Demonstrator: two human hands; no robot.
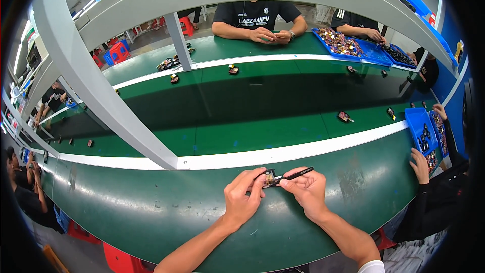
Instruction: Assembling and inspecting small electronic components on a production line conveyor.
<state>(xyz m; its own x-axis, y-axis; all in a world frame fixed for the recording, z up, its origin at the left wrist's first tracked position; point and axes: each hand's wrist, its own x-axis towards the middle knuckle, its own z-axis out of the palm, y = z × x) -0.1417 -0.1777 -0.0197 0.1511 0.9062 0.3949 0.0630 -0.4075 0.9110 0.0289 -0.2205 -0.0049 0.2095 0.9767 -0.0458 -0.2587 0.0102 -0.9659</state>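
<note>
Over the near green worktop, my left hand (pixel 243 195) is closed on a small black-cased part (pixel 270 177), holding it by its left side. Its inside shows clear and yellowish bits, too small to name. My right hand (pixel 307 193) pinches slim black tweezers (pixel 301 173), their back end pointing up to the right. The tweezers' tips meet the right side of the part, close to my left fingertips. Fingers partly hide both the part and the tips.
Beyond a white rail (pixel 252 156) runs a green conveyor belt (pixel 262 132) carrying scattered small parts (pixel 345 117). A grey post (pixel 108 88) rises at left. A co-worker's hand (pixel 420 166) is by a blue tray (pixel 419 121) at right. Other people sit opposite, near trays of parts (pixel 339 42).
</note>
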